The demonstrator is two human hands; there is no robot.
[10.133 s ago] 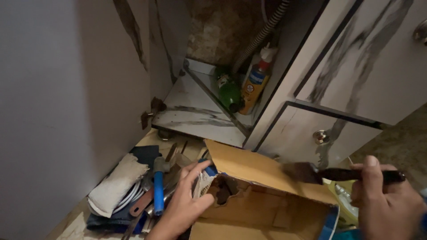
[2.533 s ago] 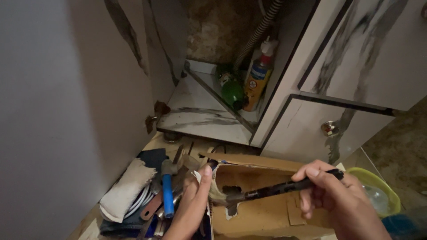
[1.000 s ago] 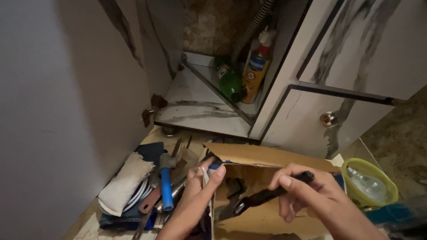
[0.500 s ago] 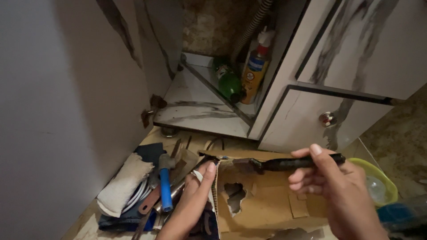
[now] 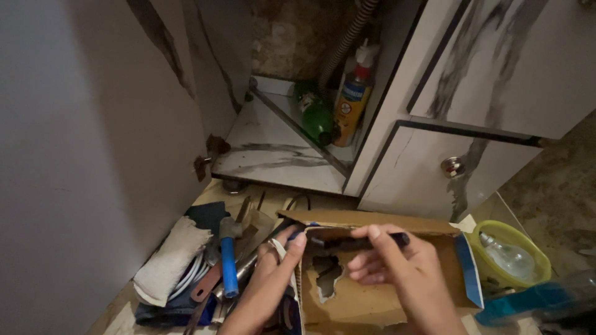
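A torn cardboard box with a ragged hole in its side lies open on the floor in front of me. My left hand grips the box's left edge with the thumb over the rim. My right hand holds a dark-handled brush level across the box's opening, its head pointing left toward my left thumb.
Left of the box lies a heap of tools: a blue-handled hammer, white cable and a pale cloth. An open cabinet holds a green bottle and a spray bottle. A yellow-green bowl with a light bulb sits right.
My right hand has moved the brush left and down, closer to my left thumb and the box's rim. The left hand has stayed on the box's edge.
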